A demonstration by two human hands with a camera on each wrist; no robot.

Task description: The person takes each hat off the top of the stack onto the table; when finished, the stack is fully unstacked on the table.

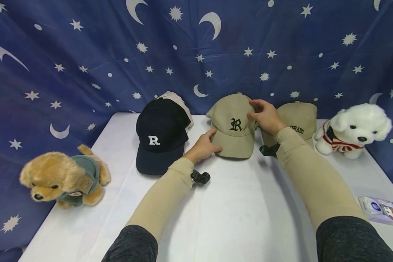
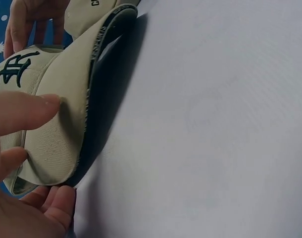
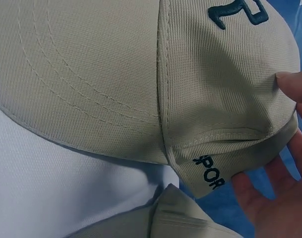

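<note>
A beige baseball cap [image 1: 233,143] with a dark letter R stands in the middle of the table's far side, its brim toward me. With thumb above and fingertips under the edge, my left hand [image 1: 202,147] holds the left side of the brim. My right hand [image 1: 268,117] grips the right side of the crown, thumb on the outer cloth and fingers around the lower band [image 3: 270,153]. Dark lettering shows on that band in the right wrist view. Just right of it, partly behind my right hand, sits a second beige cap [image 1: 299,116] with dark lettering.
To the left a navy cap [image 1: 162,123] with a white R overlaps a pale cap [image 1: 175,97]. A tan plush dog [image 1: 60,174] sits far left, a white plush dog [image 1: 363,123] far right. A purple-white packet [image 1: 381,210] lies on the white table [image 1: 222,218] before a starry curtain [image 1: 95,43].
</note>
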